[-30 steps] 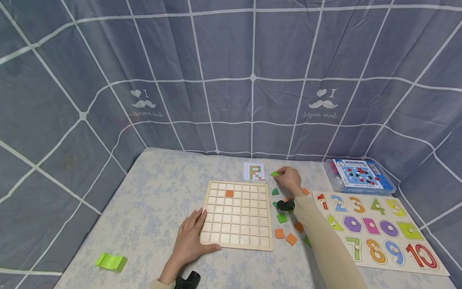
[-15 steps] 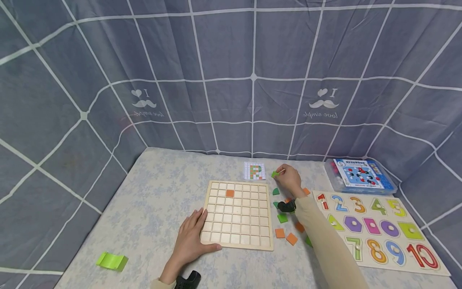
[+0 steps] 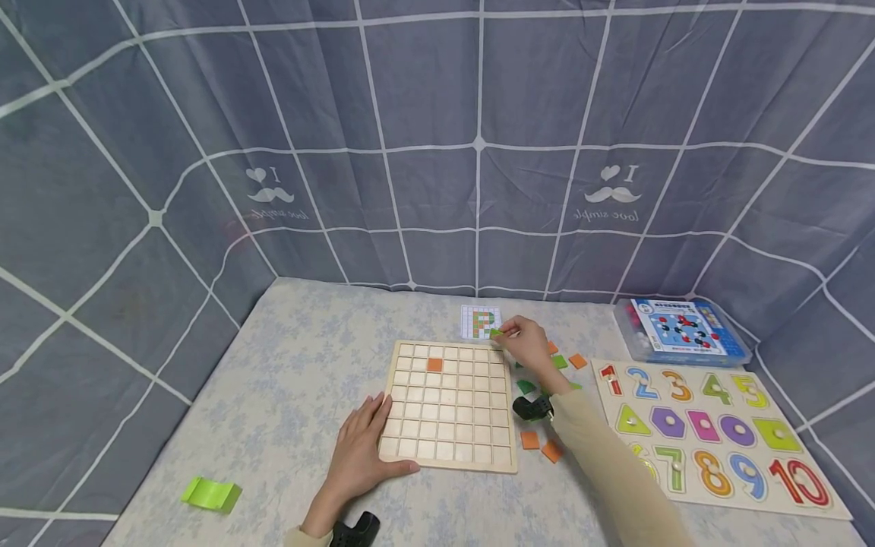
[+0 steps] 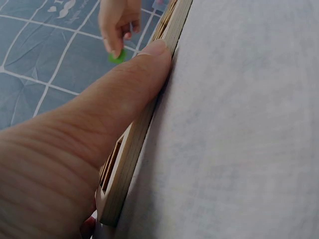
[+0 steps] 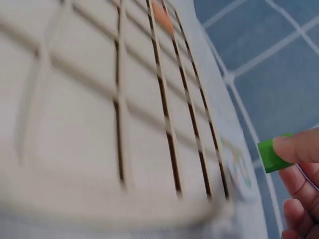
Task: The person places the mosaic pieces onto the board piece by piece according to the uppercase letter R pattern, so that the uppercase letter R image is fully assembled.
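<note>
In the head view my left hand rests at the near left corner of a wooden grid board. Its fingers lie along the left side, and the thumb stretches along the front edge, as the left wrist view also shows. One orange square tile sits in a cell near the board's far left. Above the board's far right corner, my right hand pinches a green square tile between thumb and finger. The tile overlaps the edge of a small pattern card in the head view.
Loose orange tiles and green tiles lie right of the board, partly under the right forearm. A number puzzle board lies farther right, with a clear plastic case behind it. A bright green curved block stands at front left.
My right hand has moved left with the green tile, from beside the card to its right edge near the board's far corner. My left hand stays put.
</note>
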{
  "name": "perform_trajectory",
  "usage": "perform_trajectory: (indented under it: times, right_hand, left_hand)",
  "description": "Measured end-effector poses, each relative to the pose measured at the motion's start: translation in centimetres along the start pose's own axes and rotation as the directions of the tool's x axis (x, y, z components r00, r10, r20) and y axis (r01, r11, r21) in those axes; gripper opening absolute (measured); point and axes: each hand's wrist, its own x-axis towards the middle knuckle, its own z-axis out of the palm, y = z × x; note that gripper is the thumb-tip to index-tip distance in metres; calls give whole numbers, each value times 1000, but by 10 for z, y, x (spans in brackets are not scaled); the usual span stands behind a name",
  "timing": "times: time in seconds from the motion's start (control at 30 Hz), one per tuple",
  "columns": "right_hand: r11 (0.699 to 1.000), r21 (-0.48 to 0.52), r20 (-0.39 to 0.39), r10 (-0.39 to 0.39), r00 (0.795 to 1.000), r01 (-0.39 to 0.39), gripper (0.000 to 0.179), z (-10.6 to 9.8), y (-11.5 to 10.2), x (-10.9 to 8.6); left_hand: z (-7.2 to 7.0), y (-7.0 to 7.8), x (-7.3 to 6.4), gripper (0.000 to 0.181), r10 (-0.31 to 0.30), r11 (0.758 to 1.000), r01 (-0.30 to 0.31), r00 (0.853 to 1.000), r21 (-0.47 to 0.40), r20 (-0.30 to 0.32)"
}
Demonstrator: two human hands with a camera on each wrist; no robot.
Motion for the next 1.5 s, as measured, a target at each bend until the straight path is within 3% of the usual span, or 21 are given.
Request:
perform_trajectory:
  times: [0.3, 0.4, 0.57, 0.8, 1.03, 1.5]
  right_hand:
    - [995, 64, 108, -89, 990, 82, 11, 31, -31, -19]
    - [990, 57, 141, -136, 981, 129, 9, 41, -38, -25]
    - [989, 29, 209, -151, 966, 148, 7, 55, -47, -33]
    - [975, -11, 232, -215, 949, 223, 7, 68, -53, -37]
    - [976, -19, 272, -206, 940, 219, 3, 76, -53, -35]
    - [982, -45, 342, -159, 926, 185, 4, 70, -52, -32]
  left_hand:
    - [1, 0, 0, 112, -9, 1000, 9, 1000, 7, 8]
    - [1, 0, 0, 112, -3, 1000, 3, 1000, 11, 0]
    - [2, 0, 0, 112, 2, 1000, -2, 1000, 17, -5]
    - [2, 0, 1, 112, 10, 999, -9, 1000, 34, -13]
    - [1, 0, 1, 112, 5, 999, -5, 1000, 43, -11]
    - [1, -1, 1, 113, -5, 999, 5, 1000, 39, 0]
